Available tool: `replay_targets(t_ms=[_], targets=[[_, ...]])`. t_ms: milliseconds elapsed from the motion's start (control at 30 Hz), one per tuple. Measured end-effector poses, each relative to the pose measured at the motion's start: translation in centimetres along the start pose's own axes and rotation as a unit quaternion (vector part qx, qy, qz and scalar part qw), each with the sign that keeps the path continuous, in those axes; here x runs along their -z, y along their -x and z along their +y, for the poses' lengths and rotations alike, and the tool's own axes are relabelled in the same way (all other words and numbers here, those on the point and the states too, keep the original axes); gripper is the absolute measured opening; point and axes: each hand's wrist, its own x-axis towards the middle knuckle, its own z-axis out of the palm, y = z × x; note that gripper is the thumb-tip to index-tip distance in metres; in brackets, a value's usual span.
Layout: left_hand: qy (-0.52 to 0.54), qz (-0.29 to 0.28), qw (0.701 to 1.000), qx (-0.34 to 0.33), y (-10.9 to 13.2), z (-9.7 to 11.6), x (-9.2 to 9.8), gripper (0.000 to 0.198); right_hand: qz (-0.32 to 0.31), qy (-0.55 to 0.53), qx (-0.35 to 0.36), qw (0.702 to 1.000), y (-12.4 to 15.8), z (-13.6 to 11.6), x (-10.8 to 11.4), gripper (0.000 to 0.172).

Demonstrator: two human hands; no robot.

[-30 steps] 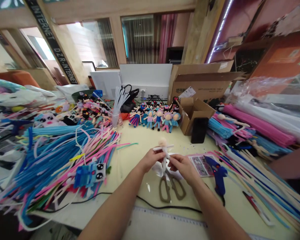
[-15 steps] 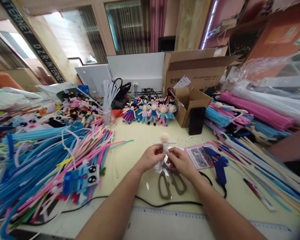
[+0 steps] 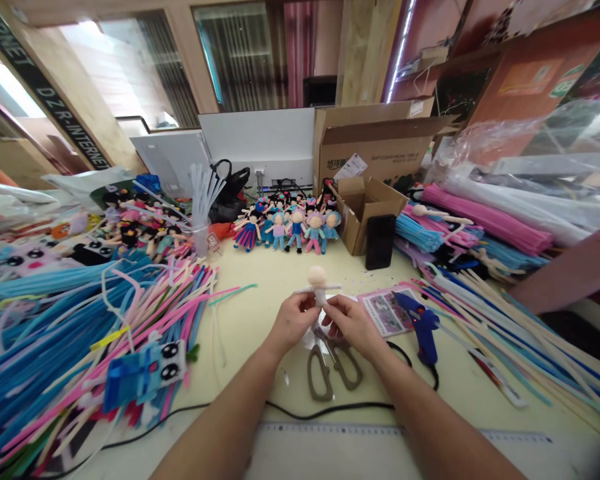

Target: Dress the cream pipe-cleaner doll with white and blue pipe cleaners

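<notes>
A small doll (image 3: 317, 279) with a round cream head, a pale body and arms stretched sideways stands upright between my hands. My left hand (image 3: 296, 321) is closed on its lower body from the left, thumb and fingers pinched. From the right, my right hand (image 3: 349, 323) pinches the same lower part, fingertips almost meeting those of the left. The fingers hide the doll's lower end. Just below my hands, a pair of scissors (image 3: 321, 379) with grey-brown handles lies on the table, blades partly covered by my hands and some clear plastic.
Pipe cleaners (image 3: 55, 333) heap up on the left beside a blue plush figure (image 3: 145, 373). A blue glue gun (image 3: 424, 328), a picture card (image 3: 386, 313) and a black phone (image 3: 380, 241) lie or stand right. Finished dolls (image 3: 296, 227) stand behind; a black cable (image 3: 325, 411) and ruler (image 3: 380, 431) cross the front.
The view has shifted slightly, so the scene sits further left. Both hands still hold the doll, with only small finger movement around its lower body.
</notes>
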Motion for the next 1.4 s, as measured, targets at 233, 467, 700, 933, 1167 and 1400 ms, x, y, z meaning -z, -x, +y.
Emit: replay_targets(t_ms=[233, 467, 700, 933, 1167, 1400], targets=[[0.044, -0.019, 0.998, 0.030, 0.0, 0.7, -0.2, 0.019, 0.050, 0.111, 0.095, 0.988, 0.1, 0.3, 0.4, 0.019], [0.089, -0.029, 0.993, 0.067, 0.1, 0.9, -0.2, 0.023, 0.094, 0.138, 0.123, 0.978, 0.1, 0.0, 0.5, 0.019], [0.116, 0.008, 0.989, 0.086, -0.2, 1.1, 0.4, 0.021, 0.026, 0.055, 0.034, 0.998, -0.2, -0.1, 0.9, 0.032], [0.081, -0.005, 0.994, 0.068, -0.2, 0.8, 0.5, 0.025, 0.037, 0.059, 0.046, 0.997, -0.2, 0.1, 0.4, 0.023], [0.022, -0.005, 0.999, 0.043, -0.4, 0.7, 0.5, 0.031, 0.098, 0.197, 0.115, 0.969, 0.3, -0.5, 0.1, 0.013], [0.042, 0.012, 0.998, 0.043, -0.3, 1.6, 0.6, 0.034, 0.075, 0.149, 0.104, 0.980, 0.3, -0.5, 0.1, 0.014]])
